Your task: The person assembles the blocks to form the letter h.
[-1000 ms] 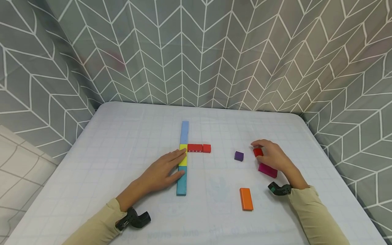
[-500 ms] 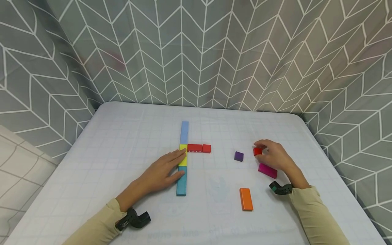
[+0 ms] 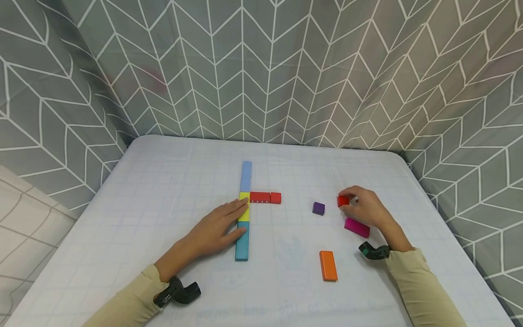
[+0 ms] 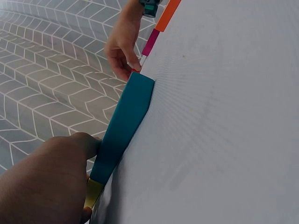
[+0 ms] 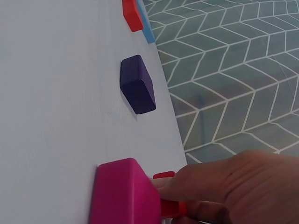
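On the table a light blue block (image 3: pixel 246 176), a yellow block (image 3: pixel 244 215) and a teal block (image 3: pixel 242 243) form an upright line. A red dotted block (image 3: pixel 260 197) and a small red block (image 3: pixel 275 198) extend rightward from the yellow one. My left hand (image 3: pixel 214 227) rests with fairly straight fingers on the yellow block, its thumb at the teal block. At the right, my right hand (image 3: pixel 362 208) pinches a red cube (image 3: pixel 342 201) between thumb and fingers. The right wrist view shows that cube partly hidden behind the thumb.
A magenta block (image 3: pixel 357 227) lies just below my right hand. To its left is a purple block (image 3: pixel 318 208), and an orange block (image 3: pixel 328 265) lies nearer the front. A patterned curtain (image 3: pixel 261 72) hangs behind the table (image 3: pixel 184 168).
My right hand has shifted very slightly, and more of the red cube and the magenta block's top edge shows. My left hand and the joined blocks have stayed in place.
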Motion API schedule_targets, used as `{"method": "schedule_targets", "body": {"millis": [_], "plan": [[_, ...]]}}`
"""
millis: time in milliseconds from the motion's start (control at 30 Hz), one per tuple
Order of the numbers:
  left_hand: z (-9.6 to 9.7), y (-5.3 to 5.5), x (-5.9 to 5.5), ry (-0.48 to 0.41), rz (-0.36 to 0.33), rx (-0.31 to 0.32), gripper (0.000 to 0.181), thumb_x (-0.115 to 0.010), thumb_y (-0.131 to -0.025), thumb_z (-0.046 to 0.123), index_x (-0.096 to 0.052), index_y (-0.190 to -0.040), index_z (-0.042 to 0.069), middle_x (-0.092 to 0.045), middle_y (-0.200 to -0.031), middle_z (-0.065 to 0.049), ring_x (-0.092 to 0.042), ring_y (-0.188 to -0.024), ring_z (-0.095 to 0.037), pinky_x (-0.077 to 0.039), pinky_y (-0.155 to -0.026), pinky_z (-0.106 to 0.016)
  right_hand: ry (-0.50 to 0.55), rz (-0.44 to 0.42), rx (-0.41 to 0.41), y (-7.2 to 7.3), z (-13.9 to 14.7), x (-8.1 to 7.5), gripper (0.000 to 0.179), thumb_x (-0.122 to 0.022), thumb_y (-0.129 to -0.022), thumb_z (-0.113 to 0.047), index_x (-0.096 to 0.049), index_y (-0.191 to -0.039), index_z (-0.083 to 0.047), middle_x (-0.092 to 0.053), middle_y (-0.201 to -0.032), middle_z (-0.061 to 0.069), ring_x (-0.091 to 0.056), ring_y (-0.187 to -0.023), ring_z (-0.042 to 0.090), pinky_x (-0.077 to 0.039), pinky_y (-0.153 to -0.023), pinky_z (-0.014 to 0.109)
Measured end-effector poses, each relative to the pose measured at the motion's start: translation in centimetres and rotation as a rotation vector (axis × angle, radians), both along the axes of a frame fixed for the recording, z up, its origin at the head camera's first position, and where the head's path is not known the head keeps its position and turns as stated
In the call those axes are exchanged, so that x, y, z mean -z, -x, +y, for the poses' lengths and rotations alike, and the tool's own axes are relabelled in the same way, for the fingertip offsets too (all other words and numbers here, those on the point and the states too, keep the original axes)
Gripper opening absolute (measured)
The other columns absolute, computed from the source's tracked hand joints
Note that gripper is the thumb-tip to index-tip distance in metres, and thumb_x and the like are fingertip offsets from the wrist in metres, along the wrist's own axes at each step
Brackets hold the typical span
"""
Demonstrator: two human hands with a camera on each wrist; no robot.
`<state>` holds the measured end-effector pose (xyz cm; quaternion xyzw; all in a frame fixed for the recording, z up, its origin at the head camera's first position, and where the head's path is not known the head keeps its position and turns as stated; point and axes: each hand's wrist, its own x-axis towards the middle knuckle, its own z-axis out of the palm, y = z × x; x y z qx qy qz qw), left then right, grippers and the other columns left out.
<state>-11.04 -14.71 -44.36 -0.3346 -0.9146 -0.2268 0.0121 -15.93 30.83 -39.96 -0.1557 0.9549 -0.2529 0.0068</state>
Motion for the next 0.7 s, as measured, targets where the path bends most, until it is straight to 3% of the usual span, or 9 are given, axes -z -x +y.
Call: {"method": "schedule_targets", "body": {"millis": [700], "plan": [[0.1, -0.1, -0.2, -0.006, -0.003, -0.007, 0.070, -0.063, -0.103, 0.045, -0.042, -0.160, 0.010, -0.033, -0.167, -0.002, -0.030, -0.152, -0.025, -0.031, -0.120, -0.047, 0.048, 0.067, -0.053, -0.2, -1.5, -0.8, 0.031, -0.078, -0.088, 0.002, -0.070, -0.119, 0.005, -0.070, -0.110, 0.017, -0.063, -0.101, 0.037, -0.056, -0.088, 0.057]]}}
